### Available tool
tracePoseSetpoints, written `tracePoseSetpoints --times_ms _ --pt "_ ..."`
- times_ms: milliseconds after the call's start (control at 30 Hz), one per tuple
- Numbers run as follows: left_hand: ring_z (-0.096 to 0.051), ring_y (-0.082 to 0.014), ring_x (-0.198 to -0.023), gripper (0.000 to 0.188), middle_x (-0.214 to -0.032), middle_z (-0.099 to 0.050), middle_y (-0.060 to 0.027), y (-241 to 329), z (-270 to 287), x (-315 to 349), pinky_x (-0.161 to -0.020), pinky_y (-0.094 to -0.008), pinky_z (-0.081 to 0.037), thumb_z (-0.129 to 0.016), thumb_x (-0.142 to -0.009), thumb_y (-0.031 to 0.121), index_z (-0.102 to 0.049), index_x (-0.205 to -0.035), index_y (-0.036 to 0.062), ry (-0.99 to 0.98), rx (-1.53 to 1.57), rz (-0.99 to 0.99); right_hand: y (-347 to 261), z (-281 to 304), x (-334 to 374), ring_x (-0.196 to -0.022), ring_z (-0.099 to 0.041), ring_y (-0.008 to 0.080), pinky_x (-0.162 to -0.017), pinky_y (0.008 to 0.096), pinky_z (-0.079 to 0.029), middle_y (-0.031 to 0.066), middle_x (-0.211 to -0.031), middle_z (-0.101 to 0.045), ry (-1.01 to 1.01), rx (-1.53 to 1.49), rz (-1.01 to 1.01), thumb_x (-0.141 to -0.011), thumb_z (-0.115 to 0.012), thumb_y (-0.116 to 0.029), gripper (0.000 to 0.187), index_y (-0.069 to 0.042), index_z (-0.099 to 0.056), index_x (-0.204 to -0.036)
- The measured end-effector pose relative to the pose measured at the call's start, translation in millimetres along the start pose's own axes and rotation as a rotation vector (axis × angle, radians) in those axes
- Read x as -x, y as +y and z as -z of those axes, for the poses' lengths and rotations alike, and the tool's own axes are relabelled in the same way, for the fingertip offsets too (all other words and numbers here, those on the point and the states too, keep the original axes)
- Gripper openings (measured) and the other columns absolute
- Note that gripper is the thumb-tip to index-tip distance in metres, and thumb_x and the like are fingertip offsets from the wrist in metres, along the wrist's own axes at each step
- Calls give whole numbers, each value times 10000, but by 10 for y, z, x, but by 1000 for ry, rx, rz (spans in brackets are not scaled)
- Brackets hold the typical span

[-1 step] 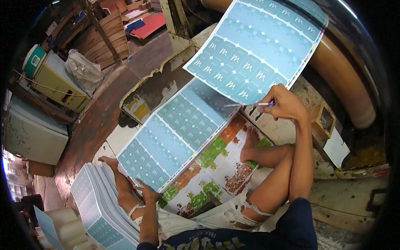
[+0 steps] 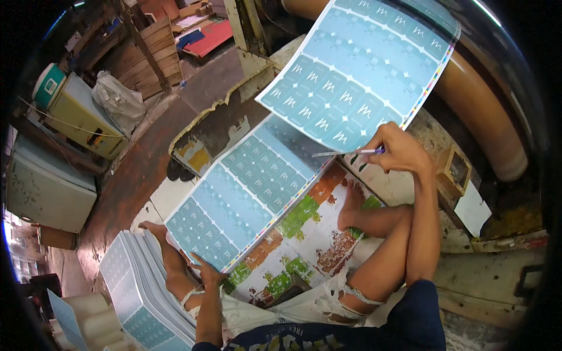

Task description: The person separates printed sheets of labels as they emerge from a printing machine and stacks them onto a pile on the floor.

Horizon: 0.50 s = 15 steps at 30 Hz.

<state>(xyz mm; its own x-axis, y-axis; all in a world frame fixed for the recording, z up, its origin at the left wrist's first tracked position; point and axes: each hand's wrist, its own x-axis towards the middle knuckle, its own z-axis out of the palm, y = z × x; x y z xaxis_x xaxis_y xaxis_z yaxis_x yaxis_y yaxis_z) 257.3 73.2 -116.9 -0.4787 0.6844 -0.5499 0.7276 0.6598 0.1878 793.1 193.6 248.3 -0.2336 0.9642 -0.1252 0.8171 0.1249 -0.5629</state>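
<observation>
A long printed sheet (image 2: 213,202) in pale blue and teal, repeating a white script letter, stretches from near my left leg up to the right. Its upper part (image 2: 351,64) curls down from a roller machine and overhangs the lower part. My left hand (image 2: 206,271) lies on the sheet's near lower corner, fingers apart. In my right hand (image 2: 401,149), closed at the sheet's right edge, is a slim knife (image 2: 351,154) with a purple and white handle. Its thin blade points left, just below the curled edge; whether it touches the paper I cannot tell.
A tall stack of printed sheets (image 2: 140,286) stands by my left leg. A paint-worn board (image 2: 304,240) lies under my legs. A big brown roller (image 2: 492,123), a small wooden box (image 2: 453,167) and white paper (image 2: 473,207) are at right; cabinets (image 2: 50,193) stand at left.
My right hand and the knife have shifted slightly down. The curled upper sheet has also come down a little. My left hand stays in place.
</observation>
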Motion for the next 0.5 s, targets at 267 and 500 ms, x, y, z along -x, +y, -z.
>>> tracePoseSetpoints --times_ms 267,500 --pt "-83 -419 -1433 1612 -1491 81 -389 724 225 543 -1146 -600 -28 -929 -402 540 133 -1461 -52 158 2 -164 -297 0 -127 -438 -611 173 -444 299 -485 125 -519 -613 -308 -23 122 -697 -675 -52 119 66 -686 -713" --pt "-549 -286 -1177 676 -1302 -523 -193 3256 855 1763 -986 -426 -479 -681 -896 265 -338 -1395 -36 -1273 1745 -357 -234 44 -148 -461 -633 151 -450 274 -494 111 -576 -649 -527 -108 143 -722 -654 -49 154 21 -727 -839"
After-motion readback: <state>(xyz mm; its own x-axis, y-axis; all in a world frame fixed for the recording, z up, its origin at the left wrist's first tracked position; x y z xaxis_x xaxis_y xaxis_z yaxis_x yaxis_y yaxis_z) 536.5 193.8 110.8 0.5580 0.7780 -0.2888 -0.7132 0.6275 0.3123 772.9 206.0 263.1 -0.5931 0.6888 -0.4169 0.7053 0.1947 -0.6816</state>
